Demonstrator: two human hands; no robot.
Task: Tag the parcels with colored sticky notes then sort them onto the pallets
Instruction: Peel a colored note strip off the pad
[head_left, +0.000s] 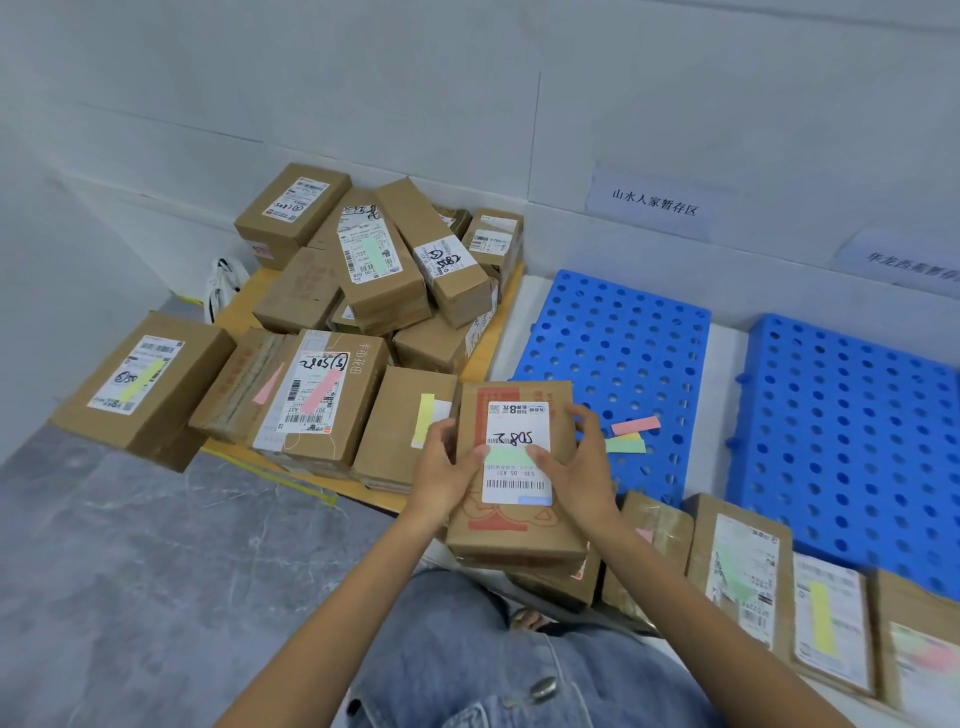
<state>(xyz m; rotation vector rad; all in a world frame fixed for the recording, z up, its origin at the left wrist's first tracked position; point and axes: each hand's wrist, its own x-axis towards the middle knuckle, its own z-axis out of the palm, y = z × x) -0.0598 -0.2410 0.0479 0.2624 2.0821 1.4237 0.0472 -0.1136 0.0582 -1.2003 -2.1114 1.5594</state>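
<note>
I hold a small cardboard parcel (514, 530) in front of me, its white shipping label facing up. A green sticky note (508, 457) lies across that label. My left hand (445, 475) grips the parcel's left edge, thumb on the note's left end. My right hand (576, 467) grips the right edge, thumb on the note's right end. A small stack of pink, green and yellow sticky notes (629, 435) lies on the nearer blue pallet (613, 364). A second blue pallet (852, 441) lies to the right.
A heap of cardboard parcels (374, 280), several tagged with notes, covers a yellow pallet (244, 301) at the left. More tagged parcels (748, 571) lie in a row at lower right. Two paper signs (653, 202) hang on the white wall. Grey floor lies at lower left.
</note>
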